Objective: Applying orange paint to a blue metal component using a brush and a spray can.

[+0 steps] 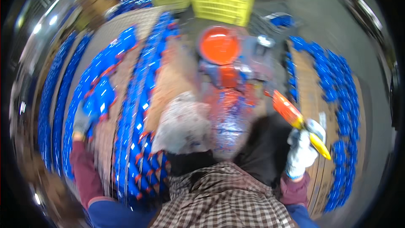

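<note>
My right hand [302, 150], in a white glove with stains, is closed around the yellow handle of a paintbrush [287, 109]. The brush head is coated orange-red and points up and to the left. On the left, my gloved left hand [81, 120] is at a glossy blue part [102, 96] with red edges, and its fingers seem closed on it. Motion blur and the part hide the fingertips. Between the two hands, further off, stands a round tub of orange-red paint [219, 44].
Rows of blue parts [149, 71] lie on boards at left, and more blue parts [339, 101] lie on cardboard [310, 76] at right. Crumpled clear plastic [183, 122] lies near my legs. A paint-smeared surface [228, 122] is below the tub. Yellow crates [223, 2] stand behind.
</note>
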Available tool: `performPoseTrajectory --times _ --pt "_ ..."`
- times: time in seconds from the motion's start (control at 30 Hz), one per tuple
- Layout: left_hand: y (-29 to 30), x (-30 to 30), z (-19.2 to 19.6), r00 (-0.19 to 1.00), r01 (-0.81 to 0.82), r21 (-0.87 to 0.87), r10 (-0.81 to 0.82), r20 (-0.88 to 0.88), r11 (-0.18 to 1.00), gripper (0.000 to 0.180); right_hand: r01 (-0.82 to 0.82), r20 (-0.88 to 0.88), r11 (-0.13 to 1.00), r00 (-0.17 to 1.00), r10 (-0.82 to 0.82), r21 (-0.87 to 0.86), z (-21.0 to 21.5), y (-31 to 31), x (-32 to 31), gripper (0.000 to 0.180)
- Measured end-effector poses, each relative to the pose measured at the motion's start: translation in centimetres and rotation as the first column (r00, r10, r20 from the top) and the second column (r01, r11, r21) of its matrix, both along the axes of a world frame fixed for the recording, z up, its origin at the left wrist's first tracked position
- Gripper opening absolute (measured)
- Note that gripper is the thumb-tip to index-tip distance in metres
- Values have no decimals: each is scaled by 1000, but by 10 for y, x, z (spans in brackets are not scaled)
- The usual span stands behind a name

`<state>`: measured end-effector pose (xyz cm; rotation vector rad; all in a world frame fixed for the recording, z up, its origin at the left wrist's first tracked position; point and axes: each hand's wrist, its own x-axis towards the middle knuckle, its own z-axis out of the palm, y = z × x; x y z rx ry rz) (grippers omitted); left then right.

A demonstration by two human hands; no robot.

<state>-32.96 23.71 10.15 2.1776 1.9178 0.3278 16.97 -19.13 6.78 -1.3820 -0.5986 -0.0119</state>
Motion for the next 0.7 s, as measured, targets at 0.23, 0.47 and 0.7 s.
performPoseTrajectory --times 0.23,0.47,0.7 --pt "16 -25 -16 980 20 -76 -4 198 997 92 8 -233 1000 972 -12 -19 -41 22 118 24" --pt "-60 -2 25 823 -414 411 142 550 812 63 196 147 869 979 -144 -455 -176 135 363 22" --pt "-117 117 59 859 -417 444 184 478 793 49 282 264 591 957 -118 -756 -235 259 497 56"
